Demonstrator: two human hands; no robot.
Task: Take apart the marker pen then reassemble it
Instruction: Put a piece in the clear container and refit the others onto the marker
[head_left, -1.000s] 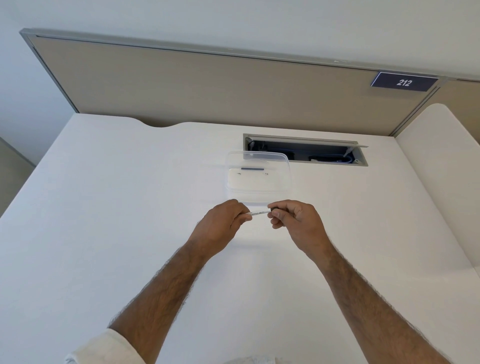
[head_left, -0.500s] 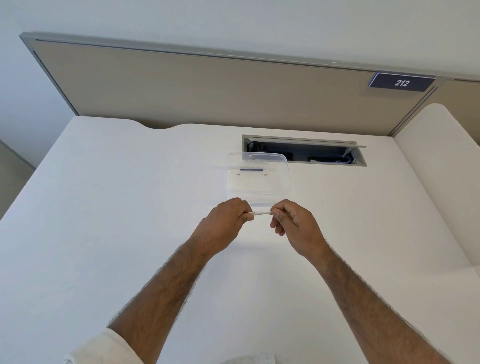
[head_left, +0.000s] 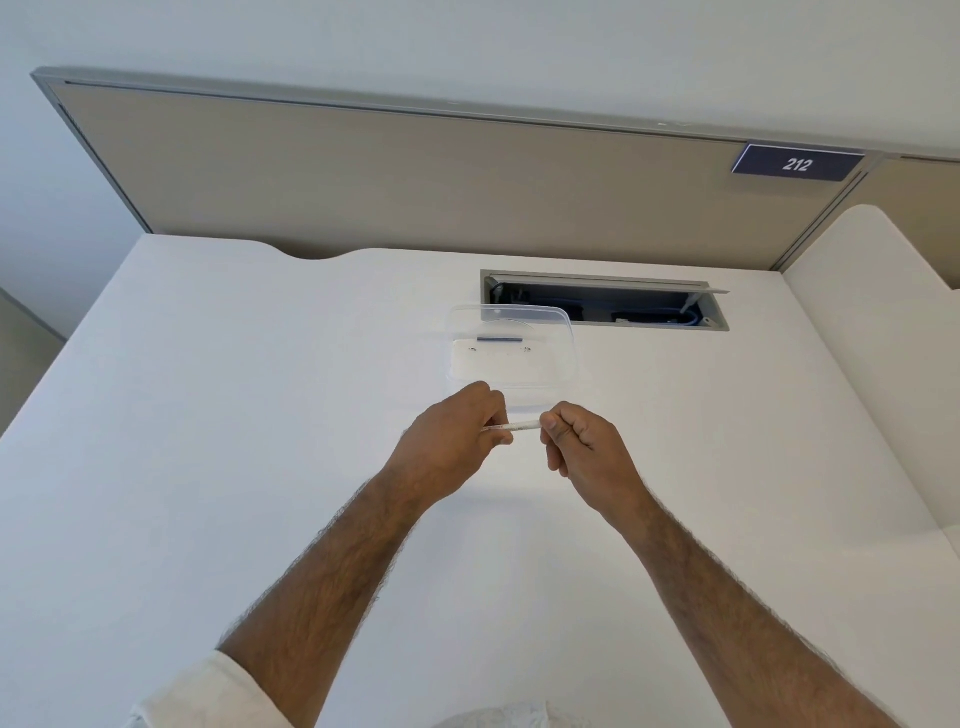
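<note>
Both hands are raised just above the white desk (head_left: 208, 415), near its middle, and both are clamped on one thin white marker pen (head_left: 519, 426) held roughly level between them. The left hand (head_left: 452, 441) pinches the pen's left portion, its fingers curled over and hiding that end. The right hand (head_left: 582, 447) is closed in a loose fist over the other end, thumb uppermost. Only a short white length of the barrel shows in the gap between the two hands; whether the pen is whole or partly separated cannot be told, as both ends are covered.

Just beyond the hands stands a clear plastic container (head_left: 511, 358) on the desk, open at the top. Inside it, toward the far wall, lies a short dark blue piece (head_left: 500, 340); what it is cannot be told at this size. The container's near edge sits close to the knuckles but does not touch them.

Behind the container, a cable hatch (head_left: 605, 301) in the desk surface stands open, with cables visible within. A beige partition (head_left: 389, 176) runs along the far edge of the desk, bearing a dark plate marked 212 (head_left: 797, 164) at its right end.
</note>
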